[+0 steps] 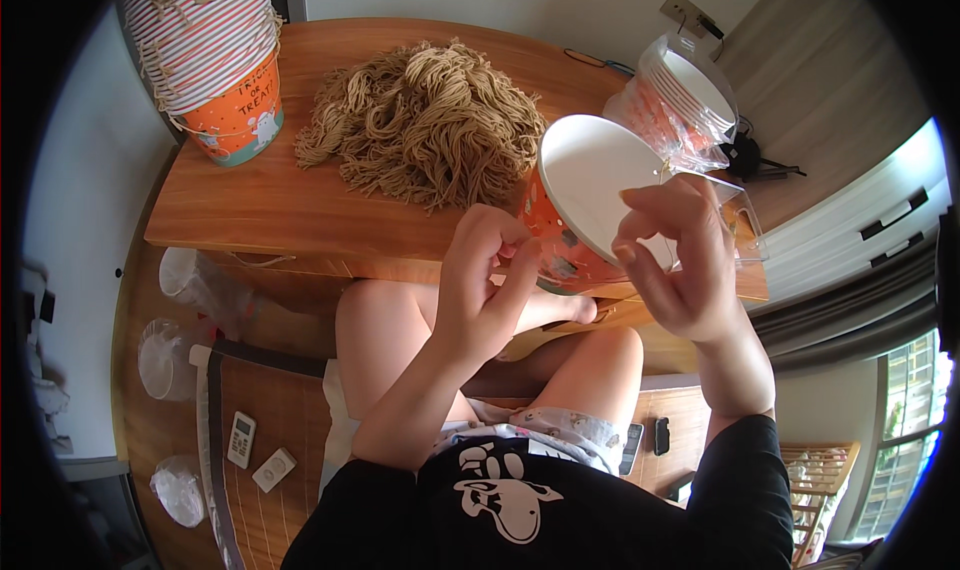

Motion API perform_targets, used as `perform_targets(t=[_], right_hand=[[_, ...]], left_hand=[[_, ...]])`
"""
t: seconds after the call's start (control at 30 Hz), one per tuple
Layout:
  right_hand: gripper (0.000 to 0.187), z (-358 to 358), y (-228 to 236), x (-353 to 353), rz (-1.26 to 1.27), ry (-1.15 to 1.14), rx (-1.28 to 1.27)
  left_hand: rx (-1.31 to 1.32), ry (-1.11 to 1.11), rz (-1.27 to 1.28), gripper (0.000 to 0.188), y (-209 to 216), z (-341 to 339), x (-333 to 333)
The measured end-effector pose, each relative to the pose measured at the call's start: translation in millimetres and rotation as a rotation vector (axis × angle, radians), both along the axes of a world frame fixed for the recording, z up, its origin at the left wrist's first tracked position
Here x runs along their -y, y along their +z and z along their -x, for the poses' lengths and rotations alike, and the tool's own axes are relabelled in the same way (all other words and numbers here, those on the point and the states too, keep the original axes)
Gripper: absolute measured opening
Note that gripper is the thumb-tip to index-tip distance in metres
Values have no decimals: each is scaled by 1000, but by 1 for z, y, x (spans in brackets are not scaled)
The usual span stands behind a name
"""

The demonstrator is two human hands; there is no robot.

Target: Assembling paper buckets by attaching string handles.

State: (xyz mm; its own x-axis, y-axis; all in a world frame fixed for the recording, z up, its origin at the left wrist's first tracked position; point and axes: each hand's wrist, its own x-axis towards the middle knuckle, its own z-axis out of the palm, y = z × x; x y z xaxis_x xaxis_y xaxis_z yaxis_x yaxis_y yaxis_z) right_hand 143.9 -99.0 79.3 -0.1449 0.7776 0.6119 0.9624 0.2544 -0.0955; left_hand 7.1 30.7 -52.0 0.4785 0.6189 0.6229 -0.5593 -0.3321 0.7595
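An orange paper bucket [560, 232] with a white inside tilts toward me at the table's front edge, between my hands. At its left side is my left hand [487, 282], its thumb and fingers pinched together; whatever lies between the fingertips is too small to make out. Over the right part of the rim hangs my right hand [685, 255], thumb and forefinger curved and apart, with nothing seen between them. Its other fingers are partly hidden. Just behind the bucket, a big heap of tan cord [425, 125] lies on the wooden table [230, 205].
A tall stack of orange buckets [235, 115] with cord handles stands at the back left. Bagged nested buckets [680, 100] sit at the back right, near a clear plastic box [745, 220]. Below lie clear plastic bags [180, 490], a remote control [241, 440] and a phone [631, 448].
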Motion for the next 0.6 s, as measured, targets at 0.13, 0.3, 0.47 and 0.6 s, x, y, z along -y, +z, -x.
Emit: perform_targets(t=[0.13,0.3,0.47,0.6], right_hand=[[42,-2,-3,1,-11,-71,-98],[41,-4,-3,0,20,-133,-150],[42,-11,2,-13,142,-167,-221],[44,-16,10,-28,260,-136,-255]], left_hand=[[-36,42,-15,17,-2,-5,-1],[-32,48,22,17,-5,-10,-1],[-67,73,-12,11,-3,-14,-1],[-66,57,-22,11,-3,-18,-1]])
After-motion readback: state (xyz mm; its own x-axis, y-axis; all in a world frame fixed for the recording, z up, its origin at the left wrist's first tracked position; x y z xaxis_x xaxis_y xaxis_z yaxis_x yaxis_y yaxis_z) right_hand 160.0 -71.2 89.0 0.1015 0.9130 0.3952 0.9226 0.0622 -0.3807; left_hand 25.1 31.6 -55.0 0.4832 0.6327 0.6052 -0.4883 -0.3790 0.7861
